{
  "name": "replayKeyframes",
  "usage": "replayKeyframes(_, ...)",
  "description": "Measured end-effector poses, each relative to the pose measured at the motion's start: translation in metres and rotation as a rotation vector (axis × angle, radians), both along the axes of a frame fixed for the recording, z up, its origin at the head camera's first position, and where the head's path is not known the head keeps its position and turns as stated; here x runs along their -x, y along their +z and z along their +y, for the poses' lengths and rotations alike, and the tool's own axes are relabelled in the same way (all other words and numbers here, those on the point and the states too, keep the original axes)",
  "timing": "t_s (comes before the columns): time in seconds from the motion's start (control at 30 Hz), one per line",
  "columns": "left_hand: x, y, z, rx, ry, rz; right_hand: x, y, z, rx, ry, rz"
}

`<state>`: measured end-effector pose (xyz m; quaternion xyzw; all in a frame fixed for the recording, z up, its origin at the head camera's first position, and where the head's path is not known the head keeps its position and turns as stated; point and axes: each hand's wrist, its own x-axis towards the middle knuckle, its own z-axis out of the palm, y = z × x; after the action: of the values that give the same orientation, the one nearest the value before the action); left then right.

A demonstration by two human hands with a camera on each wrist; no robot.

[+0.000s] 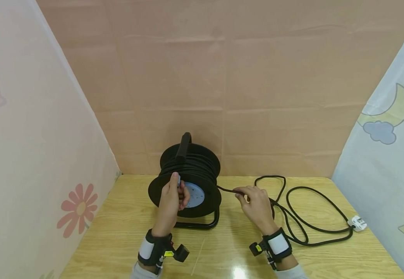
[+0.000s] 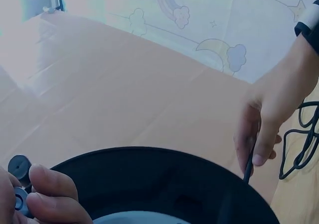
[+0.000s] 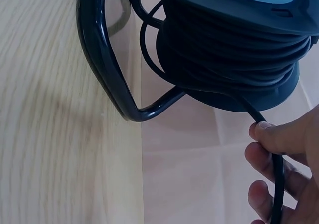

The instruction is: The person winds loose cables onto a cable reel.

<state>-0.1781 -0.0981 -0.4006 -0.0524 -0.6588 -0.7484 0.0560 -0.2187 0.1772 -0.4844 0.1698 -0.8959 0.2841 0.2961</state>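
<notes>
A black cable reel [image 1: 211, 205] stands on its tubular frame left of the table's middle, with dark cable wound thickly round its drum. On its front flange is a light blue socket panel [image 1: 196, 195], partly covered by my left hand [image 1: 169, 201]. That hand curls its fingers round the small blue-grey crank knob [image 2: 21, 200] at the flange's edge. To the right of the reel, my right hand [image 1: 256, 206] pinches the black cable [image 3: 258, 115] between thumb and fingers. The cable runs taut from hand to drum, with one loose loop [image 3: 145, 47] sagging beside the windings.
Loose coils of cable [image 1: 313, 188] lie on the table to the right, ending in a white plug [image 1: 357, 223] near the right edge. A carrying handle [image 1: 183, 147] tops the reel. Brown paper [image 1: 257, 97] lines the back, and patterned sheets [image 1: 379, 162] flank both sides.
</notes>
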Motion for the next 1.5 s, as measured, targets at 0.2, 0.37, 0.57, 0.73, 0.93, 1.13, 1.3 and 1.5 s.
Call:
replayKeyframes(0.2,0.002,-0.003,0.011,-0.038,-0.022,0.027,-0.001,-0.003,-0.004,-0.006,0.010,-0.049)
replayKeyframes(0.37,0.003,-0.007,0.021,-0.058,-0.038,0.036,-0.001,-0.006,-0.009,-0.017,0.011,-0.079)
replayKeyframes(0.57,0.004,-0.011,0.033,-0.058,-0.062,0.032,-0.001,-0.011,-0.012,0.005,0.011,-0.080)
replayKeyframes(0.73,0.004,-0.013,0.042,-0.032,-0.085,0.027,0.000,-0.016,-0.010,-0.034,-0.013,-0.062)
replayKeyframes(0.93,0.003,-0.016,0.051,-0.012,-0.104,0.004,0.000,-0.019,-0.005,0.045,-0.024,-0.150)
replayKeyframes(1.13,0.002,-0.020,0.056,0.007,-0.139,-0.026,0.000,-0.024,0.005,0.095,-0.072,-0.214)
replayKeyframes(1.3,0.004,-0.026,0.061,0.017,-0.169,-0.037,0.000,-0.032,0.014,0.107,-0.076,-0.349)
replayKeyframes(1.5,0.002,-0.030,0.065,0.028,-0.198,-0.041,-0.003,-0.043,0.024,0.131,-0.090,-0.439)
